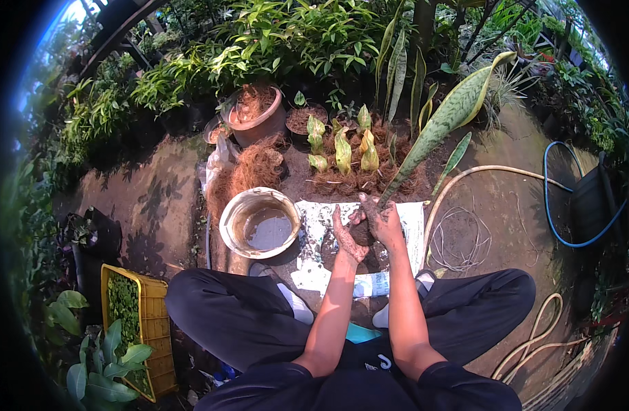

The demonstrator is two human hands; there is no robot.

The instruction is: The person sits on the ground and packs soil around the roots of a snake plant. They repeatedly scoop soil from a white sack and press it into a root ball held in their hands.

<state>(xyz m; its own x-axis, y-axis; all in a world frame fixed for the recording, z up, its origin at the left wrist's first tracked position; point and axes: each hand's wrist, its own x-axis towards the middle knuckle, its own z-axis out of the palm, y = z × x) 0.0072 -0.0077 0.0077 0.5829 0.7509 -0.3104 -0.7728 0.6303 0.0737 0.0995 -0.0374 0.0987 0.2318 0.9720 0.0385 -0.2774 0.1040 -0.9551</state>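
Observation:
My right hand (380,218), muddy, grips the base of a tall snake plant leaf (440,115) with yellow edges, which leans up to the right. My left hand (349,239), also coated in mud, is spread beside a dark clump of soil (363,234) at the leaf's base; whether it bears any weight I cannot tell. Below both hands lies a white plastic sack (312,264) strewn with dark soil. Just beyond it, several short leaf plants (343,151) stand upright in brown coconut fibre. Left of the sack is a round tub (227,234) with cloudy water.
A heap of coconut fibre (253,167) lies behind the tub, near a clay pot (260,126). A yellow crate (158,329) with small green plants stands at the lower left. A beige hose (450,182), thin wire (461,239) and a blue hose (548,205) lie to the right.

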